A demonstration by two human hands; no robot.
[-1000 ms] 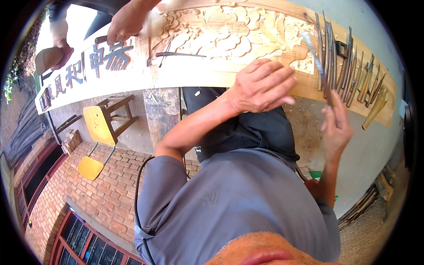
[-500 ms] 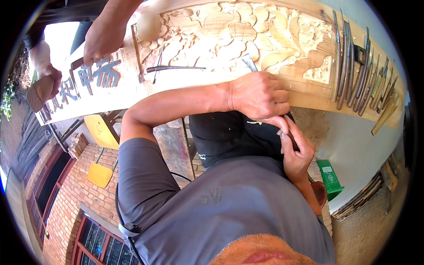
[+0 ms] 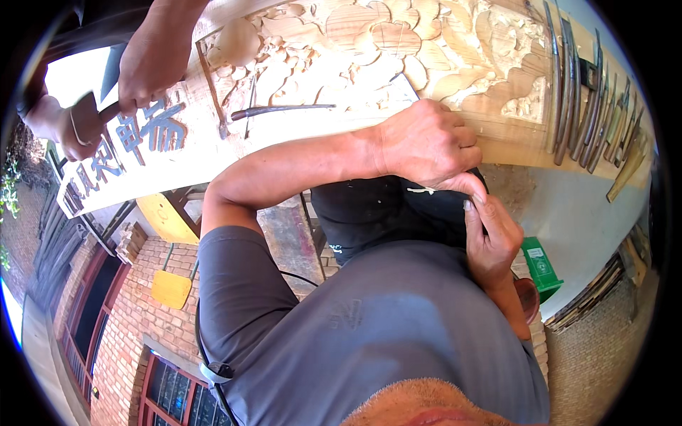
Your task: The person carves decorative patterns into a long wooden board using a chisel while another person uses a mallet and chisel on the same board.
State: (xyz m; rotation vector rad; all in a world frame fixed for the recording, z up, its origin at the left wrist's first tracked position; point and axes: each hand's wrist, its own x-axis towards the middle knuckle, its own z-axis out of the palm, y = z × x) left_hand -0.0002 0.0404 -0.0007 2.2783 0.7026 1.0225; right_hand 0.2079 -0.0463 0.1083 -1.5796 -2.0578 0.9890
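Since half a second ago, little has shifted: the left hand (image 3: 426, 145) stays curled in a loose fist at the near edge of the carved wooden panel (image 3: 398, 42), and the right hand (image 3: 490, 238) stays just below it, fingers bent narrow, fingertips touching the left thumb. Whether either grips anything cannot be told. A row of carving chisels (image 3: 590, 106) lies at the panel's right end. Toward the left end, another person's hand (image 3: 153, 64) grips a tool over the carved characters (image 3: 153, 131).
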